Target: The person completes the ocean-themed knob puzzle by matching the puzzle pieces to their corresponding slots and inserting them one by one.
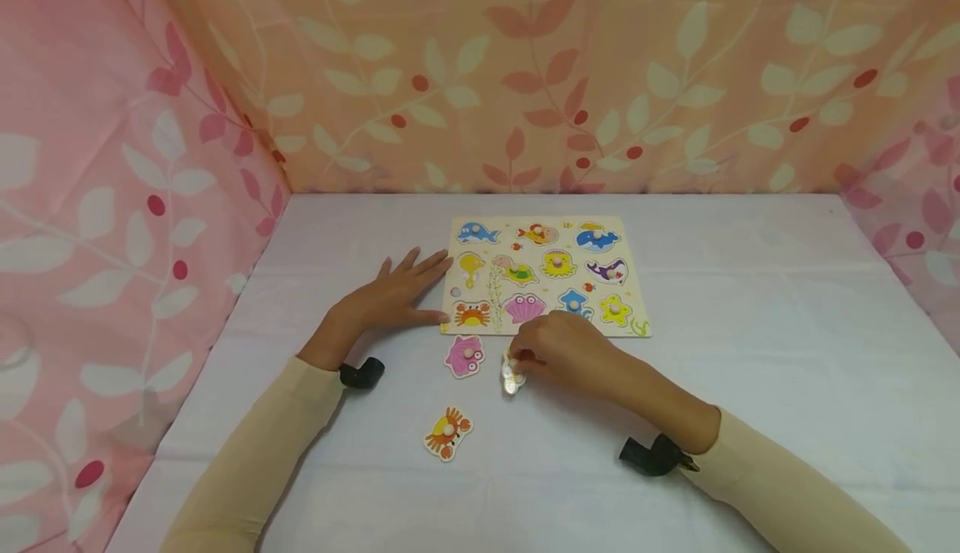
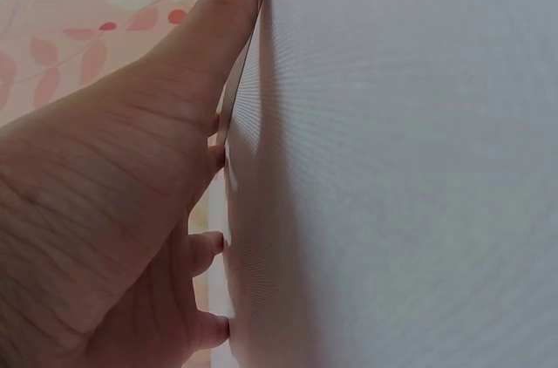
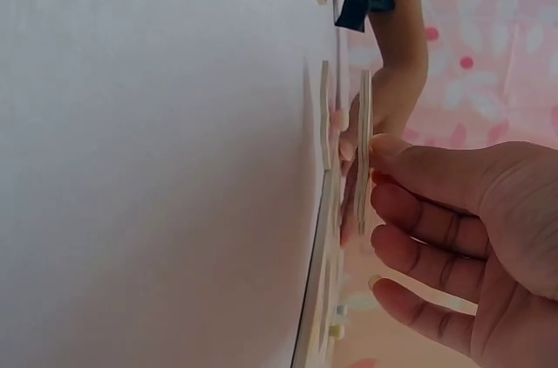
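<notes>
A wooden puzzle board [image 1: 637, 307] with sea-animal pictures lies on the table. My left hand [image 1: 393, 293] rests at its left edge, fingers spread and fairly straight, thumb near the lower left corner; in the left wrist view, the left hand [image 2: 131, 176] lies along the board's side. Just below the board, my right hand [image 1: 573, 353] pinches a pale puzzle piece [image 1: 512, 379], its picture mostly hidden by glare and fingers. In the right wrist view this piece [image 3: 364, 154] appears edge-on at the thumb and fingertips. A pink shell piece [image 1: 464, 357] lies to its left.
An orange crab piece [image 1: 447, 434] lies on the white tablecloth [image 1: 360, 461], nearer than the shell piece. Knobbed pieces such as the octopus [image 1: 557, 264] and starfish [image 1: 615, 311] sit in the board. Leaf-patterned curtains [image 1: 465, 77] stand behind and at the sides.
</notes>
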Demonstrator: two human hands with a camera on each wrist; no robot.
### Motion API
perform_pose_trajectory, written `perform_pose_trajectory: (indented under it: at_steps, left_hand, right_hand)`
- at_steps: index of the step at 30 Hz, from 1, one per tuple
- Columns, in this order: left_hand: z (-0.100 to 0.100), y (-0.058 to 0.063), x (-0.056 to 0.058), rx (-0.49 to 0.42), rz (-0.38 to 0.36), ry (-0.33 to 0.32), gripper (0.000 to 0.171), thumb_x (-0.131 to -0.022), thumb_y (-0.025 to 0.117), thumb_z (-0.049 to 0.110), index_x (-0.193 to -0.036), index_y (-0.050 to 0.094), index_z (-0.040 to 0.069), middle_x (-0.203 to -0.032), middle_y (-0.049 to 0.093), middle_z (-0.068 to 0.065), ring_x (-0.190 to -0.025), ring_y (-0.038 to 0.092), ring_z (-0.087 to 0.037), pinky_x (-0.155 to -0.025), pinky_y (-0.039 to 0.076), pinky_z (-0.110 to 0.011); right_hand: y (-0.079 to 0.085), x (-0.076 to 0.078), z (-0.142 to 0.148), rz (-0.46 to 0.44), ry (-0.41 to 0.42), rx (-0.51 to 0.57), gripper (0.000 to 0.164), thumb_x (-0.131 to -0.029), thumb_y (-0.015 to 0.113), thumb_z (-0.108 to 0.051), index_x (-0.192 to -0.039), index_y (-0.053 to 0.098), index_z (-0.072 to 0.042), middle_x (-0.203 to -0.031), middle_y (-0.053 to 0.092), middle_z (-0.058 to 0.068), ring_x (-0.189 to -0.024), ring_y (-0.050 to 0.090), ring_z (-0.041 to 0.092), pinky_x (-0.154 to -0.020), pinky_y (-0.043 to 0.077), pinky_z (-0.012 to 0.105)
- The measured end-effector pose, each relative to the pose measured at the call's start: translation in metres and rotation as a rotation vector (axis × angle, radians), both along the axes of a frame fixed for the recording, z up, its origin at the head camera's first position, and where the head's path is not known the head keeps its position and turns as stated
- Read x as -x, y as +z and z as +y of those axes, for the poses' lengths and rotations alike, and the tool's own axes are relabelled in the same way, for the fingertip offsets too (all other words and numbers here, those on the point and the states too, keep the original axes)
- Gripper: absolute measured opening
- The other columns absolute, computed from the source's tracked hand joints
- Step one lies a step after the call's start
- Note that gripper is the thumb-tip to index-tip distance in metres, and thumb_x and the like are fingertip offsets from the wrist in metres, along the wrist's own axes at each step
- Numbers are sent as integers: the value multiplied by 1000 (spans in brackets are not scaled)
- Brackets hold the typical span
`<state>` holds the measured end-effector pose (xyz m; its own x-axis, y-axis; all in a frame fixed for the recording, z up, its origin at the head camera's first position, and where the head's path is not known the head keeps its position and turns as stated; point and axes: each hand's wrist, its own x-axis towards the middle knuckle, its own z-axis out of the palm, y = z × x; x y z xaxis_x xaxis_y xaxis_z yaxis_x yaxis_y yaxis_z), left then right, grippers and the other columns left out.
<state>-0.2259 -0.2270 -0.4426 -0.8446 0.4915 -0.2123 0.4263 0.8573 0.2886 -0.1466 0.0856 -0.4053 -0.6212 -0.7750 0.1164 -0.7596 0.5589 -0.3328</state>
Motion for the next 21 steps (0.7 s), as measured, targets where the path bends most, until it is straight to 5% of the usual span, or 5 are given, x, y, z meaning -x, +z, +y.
perform_pose_trajectory:
  at_steps: [21]
  left_hand:
    - [-1, 0, -1, 2, 0, -2, 102, -87, 61, 73, -165, 11, 30, -171, 5, 6, -156, -3, -38, -117, -2, -70]
  right_hand:
    - [19, 32, -5, 28, -57, 0, 14, -87, 83, -24, -99, 81, -18, -92, 75, -8, -87, 69, 11, -77, 55, 29]
